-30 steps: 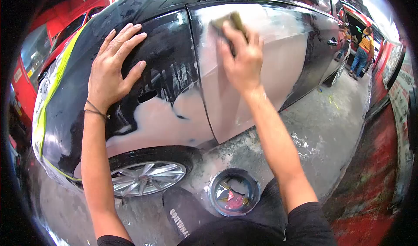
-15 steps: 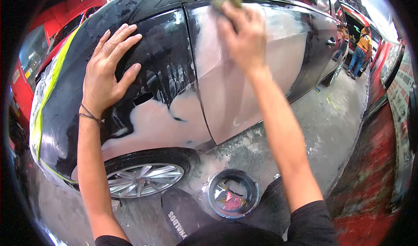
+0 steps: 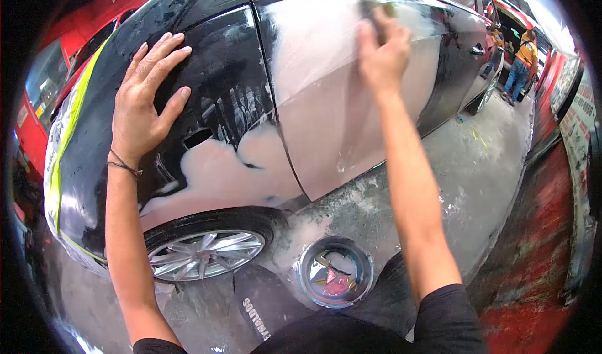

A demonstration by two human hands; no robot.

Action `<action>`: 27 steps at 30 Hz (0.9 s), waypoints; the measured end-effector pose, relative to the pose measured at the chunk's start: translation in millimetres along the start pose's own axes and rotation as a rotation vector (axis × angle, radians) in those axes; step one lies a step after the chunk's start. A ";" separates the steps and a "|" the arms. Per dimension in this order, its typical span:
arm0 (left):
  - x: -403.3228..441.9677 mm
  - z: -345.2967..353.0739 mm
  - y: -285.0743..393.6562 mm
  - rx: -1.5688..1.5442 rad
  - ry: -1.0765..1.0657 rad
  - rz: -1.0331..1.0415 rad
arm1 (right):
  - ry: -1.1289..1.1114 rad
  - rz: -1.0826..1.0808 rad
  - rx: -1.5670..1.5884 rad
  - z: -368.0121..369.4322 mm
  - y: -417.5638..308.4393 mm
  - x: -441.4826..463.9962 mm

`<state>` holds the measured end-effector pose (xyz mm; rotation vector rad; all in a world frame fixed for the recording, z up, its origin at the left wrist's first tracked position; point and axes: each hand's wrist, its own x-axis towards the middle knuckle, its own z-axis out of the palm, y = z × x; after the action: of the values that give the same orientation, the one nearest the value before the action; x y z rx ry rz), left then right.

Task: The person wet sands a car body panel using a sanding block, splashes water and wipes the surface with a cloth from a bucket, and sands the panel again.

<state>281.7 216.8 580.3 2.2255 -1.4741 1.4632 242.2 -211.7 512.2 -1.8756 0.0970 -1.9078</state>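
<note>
My left hand (image 3: 143,97) lies with its fingers spread on the black fender (image 3: 213,47) of a car, holding nothing. My right hand (image 3: 384,56) grips a dark, greenish sanding pad (image 3: 375,12) against the upper part of the door (image 3: 326,97). Pale pinkish-grey patches cover much of the door and the lower fender. The pad is blurred by motion and partly hidden under my fingers. Water streaks show on the black paint between my hands.
A round tub (image 3: 335,272) with liquid and pinkish pieces stands on the floor between my legs. The car's wheel (image 3: 204,253) is left of it. A person (image 3: 522,65) in an orange top stands at the far right. Yellow-edged covering (image 3: 78,112) lines the car's front.
My right hand and the pad rose toward the door's top edge, then moved right and slightly down. My left hand stays flat on the fender; the view has shifted slightly.
</note>
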 end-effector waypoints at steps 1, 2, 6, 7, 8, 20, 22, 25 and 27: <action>-0.1 0.8 -1.2 -0.005 0.001 0.001 | 0.045 -0.009 -0.067 2.9 7.2 8.2; -0.3 0.9 -2.0 -0.008 0.002 -0.001 | 0.089 -0.020 -0.132 5.9 11.6 12.9; 1.5 0.3 0.3 0.003 -0.006 0.003 | 0.016 -0.154 -0.134 3.2 -70.0 -79.5; 2.2 0.1 1.4 0.012 -0.006 0.006 | -0.051 -0.159 -0.018 2.9 -91.0 -108.7; 2.1 0.6 2.9 0.014 -0.010 0.010 | -0.120 -0.159 0.094 -0.7 -98.8 -125.4; 1.0 6.0 5.3 0.225 -0.150 0.090 | -0.049 0.162 0.158 -78.0 8.3 -73.3; 11.0 13.6 25.1 0.291 -0.268 0.160 | -0.138 0.107 0.301 -101.5 -5.7 -154.4; 49.8 49.7 73.0 0.276 -0.357 0.361 | -0.465 0.252 0.278 -143.2 -19.5 -266.3; 99.2 86.2 97.0 0.369 -0.321 0.412 | -0.565 0.261 0.268 -161.5 -25.9 -310.3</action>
<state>272.1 54.1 570.3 2.5816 -2.0029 1.6645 68.8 -117.4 222.3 -2.0196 -0.0870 -1.1113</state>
